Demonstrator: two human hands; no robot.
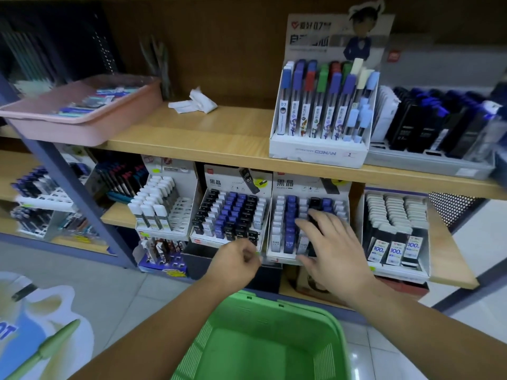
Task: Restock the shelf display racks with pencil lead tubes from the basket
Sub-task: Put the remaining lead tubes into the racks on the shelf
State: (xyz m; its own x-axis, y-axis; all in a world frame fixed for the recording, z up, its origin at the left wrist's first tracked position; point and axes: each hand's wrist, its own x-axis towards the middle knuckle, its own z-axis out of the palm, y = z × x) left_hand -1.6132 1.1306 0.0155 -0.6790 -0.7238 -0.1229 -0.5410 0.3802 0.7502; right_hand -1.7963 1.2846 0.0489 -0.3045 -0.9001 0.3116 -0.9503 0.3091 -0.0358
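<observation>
A green plastic basket [333,320] sits low in front of me; the part of its inside that shows holds nothing. On the lower shelf stand two white display racks of pencil lead tubes. The left rack [198,237] is packed with black and blue tubes. The right rack [275,237] holds white, blue and a few black tubes. My right hand [334,250] lies over the right rack with fingers spread, resting on a black tube [315,204] that runs under the palm. My left hand [236,264] is curled into a fist just before the left rack's front edge, with nothing visible in it.
More lead racks flank the pair: white-capped tubes [159,204] to the left, grey-capped boxes [395,215] to the right. On the upper shelf stand a pink tray [68,130], crumpled white wrappers [196,102] and a Conan lead display [321,152]. Tiled floor lies below.
</observation>
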